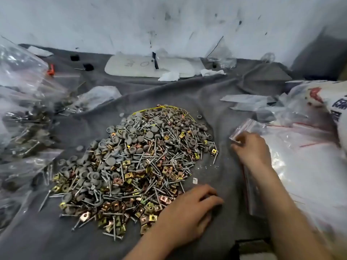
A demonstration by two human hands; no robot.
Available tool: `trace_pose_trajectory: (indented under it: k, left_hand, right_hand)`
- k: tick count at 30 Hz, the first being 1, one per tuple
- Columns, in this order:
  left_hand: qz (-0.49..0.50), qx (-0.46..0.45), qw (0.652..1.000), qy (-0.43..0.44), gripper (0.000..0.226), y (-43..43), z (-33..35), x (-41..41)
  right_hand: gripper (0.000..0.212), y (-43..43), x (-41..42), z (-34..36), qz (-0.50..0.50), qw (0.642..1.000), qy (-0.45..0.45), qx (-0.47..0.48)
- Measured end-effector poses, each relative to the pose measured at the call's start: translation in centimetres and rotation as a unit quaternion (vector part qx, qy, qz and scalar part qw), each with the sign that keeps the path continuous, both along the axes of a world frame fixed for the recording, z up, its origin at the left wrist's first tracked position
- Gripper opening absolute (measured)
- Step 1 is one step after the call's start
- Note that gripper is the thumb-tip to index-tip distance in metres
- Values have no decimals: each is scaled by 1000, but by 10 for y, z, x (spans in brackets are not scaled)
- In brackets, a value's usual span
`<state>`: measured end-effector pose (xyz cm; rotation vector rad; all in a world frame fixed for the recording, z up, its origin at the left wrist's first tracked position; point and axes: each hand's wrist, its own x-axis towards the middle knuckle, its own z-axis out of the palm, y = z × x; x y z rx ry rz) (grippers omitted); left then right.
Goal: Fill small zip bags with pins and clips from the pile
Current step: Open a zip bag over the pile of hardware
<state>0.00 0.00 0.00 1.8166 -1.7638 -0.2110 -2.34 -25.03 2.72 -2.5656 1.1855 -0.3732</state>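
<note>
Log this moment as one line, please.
right hand pinches small clear red-striped zip bag | left hand rests at mixed grey-and-brass pin-and-clip pile

Cloth: a creased grey cloth (pixel 216 102) covers the desk.
Wall: white wall (pixel 131 19) behind the desk, scuffed with dark marks.
Slab: a flat white slab (pixel 131 67) with faint handwriting lies at the back by the wall, with a black strip (pixel 155 61) across it.
Paper: crumpled white scraps (pixel 169 76) just in front of the slab's right end.
Black blocks: two small ones, (pixel 74 57) and (pixel 87 67), left of the slab.
Orange piece: small orange piece (pixel 50 69), far left.
Sack: white sack (pixel 330 102) with red and blue print, at the right edge.
</note>
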Motion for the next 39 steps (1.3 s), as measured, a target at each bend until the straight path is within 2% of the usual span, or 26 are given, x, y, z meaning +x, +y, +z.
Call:
trace_pose_trajectory:
  k: [2, 6, 9, 12, 14, 16, 20, 22, 23, 24, 26, 27, 28, 29, 30, 33, 34, 36, 39]
  left_hand:
    - [22, 4, 999, -37, 31, -2, -2, -2]
    - [33, -25, 994, -101, 26, -7, -6, -5]
    - [40, -11, 994, -104, 23, -5, -2, -5]
    - [42, -11, 993, -108, 23, -6, -3, -5]
    - [45, -19, 992, -117, 22, -7, -4, -5]
    - [47, -25, 992, -117, 22, -6, -3, -4]
    - [40, -34, 993, -105, 24, -5, 2, -5]
    - [39, -47, 993, -100, 27, -5, 7, -5]
    - [40, -56, 993, -100, 29, -5, 11, -4]
    - [46, -75, 991, -101, 31, -5, 16, -3]
    - [69, -136, 986, -74, 34, -6, 33, 2]
    - [94, -177, 979, -40, 33, -6, 44, 7]
    - [126, -216, 968, 0, 31, -6, 57, 13]
    - [161, -247, 954, 44, 29, -5, 70, 21]
    - [197, -268, 939, 93, 28, -2, 83, 29]
    - [262, -250, 905, 223, 32, 12, 112, 45]
    - [259, -229, 901, 260, 32, 17, 117, 48]
    - [236, -163, 903, 321, 30, 26, 123, 50]
    - [213, -63, 911, 347, 23, 34, 123, 47]
  right_hand:
    - [39, -6, 3, 0, -43, 998, 39, -11]
    - [39, -19, 10, -3, -79, 996, 34, -21]
    - [49, -33, 14, 1, -106, 993, 14, -53]
    - [56, -44, 16, -1, -143, 981, 60, -117]
    - [44, -49, 15, -3, -158, 978, 86, -102]
    - [23, -51, 14, -4, -159, 981, 60, -98]
    - [27, -54, 9, 13, -145, 974, -85, -151]
    - [34, -57, 8, 31, -163, 964, -174, -120]
    - [35, -57, 8, 42, -171, 948, -250, -96]
    - [33, -56, 9, 53, -171, 918, -351, -66]
    - [25, -46, 9, 78, -139, 816, -561, 14]
    - [18, -35, 6, 91, -113, 767, -629, 58]
    - [18, -21, 3, 101, -76, 741, -659, 101]
    - [21, -4, -1, 108, -27, 741, -656, 141]
    - [24, 14, -5, 109, 28, 758, -628, 175]
    - [14, 76, -18, 96, 182, 810, -484, 278]
    - [10, 94, -24, 90, 215, 807, -443, 327]
    - [18, 117, -33, 77, 243, 797, -389, 392]
    - [22, 128, -40, 61, 224, 779, -374, 451]
